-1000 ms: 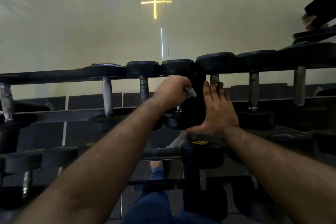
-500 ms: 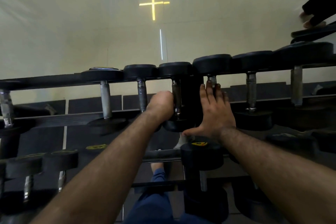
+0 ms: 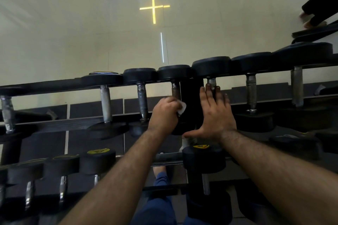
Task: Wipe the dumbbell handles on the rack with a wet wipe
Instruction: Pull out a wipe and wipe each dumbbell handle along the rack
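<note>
**Wipe travels back up the handle**

The left hand (image 3: 164,113) is curled round the metal handle (image 3: 176,90) of a dumbbell on the upper tier of the rack (image 3: 45,86), with the wet wipe (image 3: 182,107) pinched against the bar; a white corner of it pokes out at the thumb side. Half a second ago that fist sat lower on the same handle, down near the front weight head with no wipe showing, and half a second before that it was high again. So the hand is stroking up and down one bar, and now sits about mid-length with the upper stretch of knurled steel bare above it.

The right hand (image 3: 215,115) has not shifted across all three moments: fingers straight and close together, laid flat along the neighbouring handle (image 3: 211,82), thumb spread out toward the left, gripping nothing (it looks like a brace, steadying the body or the next dumbbell).

Judging from this, the current handle is well into its scrub and close to done. The handles to the left (image 3: 142,100) and to the right (image 3: 251,93) stand apart from both hands, and whether they are already cleaned cannot be told. The lower tier of dumbbells (image 3: 204,159) sits beneath the forearms, untouched.
</note>
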The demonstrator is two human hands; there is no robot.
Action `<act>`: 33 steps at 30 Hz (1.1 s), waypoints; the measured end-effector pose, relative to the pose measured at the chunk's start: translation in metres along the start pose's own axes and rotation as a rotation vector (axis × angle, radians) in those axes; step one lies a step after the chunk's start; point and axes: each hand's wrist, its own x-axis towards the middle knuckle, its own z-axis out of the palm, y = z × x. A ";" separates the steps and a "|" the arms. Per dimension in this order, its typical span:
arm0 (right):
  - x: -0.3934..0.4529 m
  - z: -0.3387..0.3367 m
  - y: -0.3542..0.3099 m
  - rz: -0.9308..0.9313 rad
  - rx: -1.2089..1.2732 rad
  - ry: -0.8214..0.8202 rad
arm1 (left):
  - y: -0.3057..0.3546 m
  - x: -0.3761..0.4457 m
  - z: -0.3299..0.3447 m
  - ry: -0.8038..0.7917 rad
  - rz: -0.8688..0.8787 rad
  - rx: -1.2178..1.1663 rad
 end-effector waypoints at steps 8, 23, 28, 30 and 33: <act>-0.001 0.002 -0.001 0.002 -0.024 -0.006 | 0.001 0.032 -0.016 0.454 0.161 0.016; 0.000 0.003 -0.002 -0.011 -0.075 -0.007 | -0.003 0.034 -0.030 0.360 0.028 -0.036; 0.000 0.006 0.000 -0.012 -0.078 -0.006 | -0.002 0.022 -0.011 0.064 0.015 -0.090; 0.002 0.006 0.001 -0.015 -0.077 0.008 | -0.003 0.021 -0.019 -0.258 0.003 -0.026; 0.002 0.004 0.000 -0.017 -0.063 0.005 | 0.007 0.027 -0.027 -0.382 -0.080 -0.069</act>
